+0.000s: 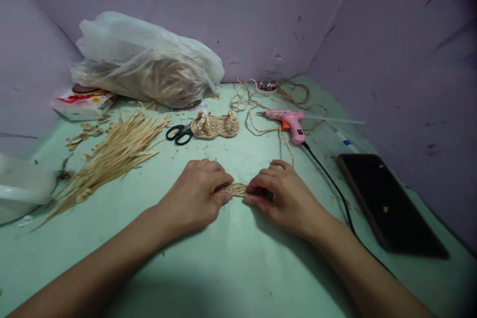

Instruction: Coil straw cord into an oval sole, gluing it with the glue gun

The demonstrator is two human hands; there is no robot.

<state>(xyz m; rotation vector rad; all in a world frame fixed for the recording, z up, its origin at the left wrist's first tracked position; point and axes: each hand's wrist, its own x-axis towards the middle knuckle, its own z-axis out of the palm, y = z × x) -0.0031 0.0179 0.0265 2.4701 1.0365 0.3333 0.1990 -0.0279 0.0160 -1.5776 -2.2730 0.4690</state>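
Note:
Between my two hands is a small flat piece of coiled straw rope point(237, 189), just above or on the green table. My left hand point(201, 190) pinches its left end between thumb and fingers. At the opposite end, the thumb and fingertips of my right hand point(280, 194) close on the right tip. Beyond them lies a woven straw-rope piece point(214, 126) with raised loops, touching the black-handled scissors point(180, 134). A pink glue gun point(288, 121) rests on its side to the right, its small red light lit, with a clear glue stick out of the back.
Dry straw strips point(119, 146) spread at left, near a white container point(22, 189). A plastic bag point(149, 64) and a box point(85, 103) stand behind. Loose twine point(244, 99) and a dish of beads point(266, 87) are at the back. A dark tablet point(391, 203) and the gun's cord point(335, 189) lie right.

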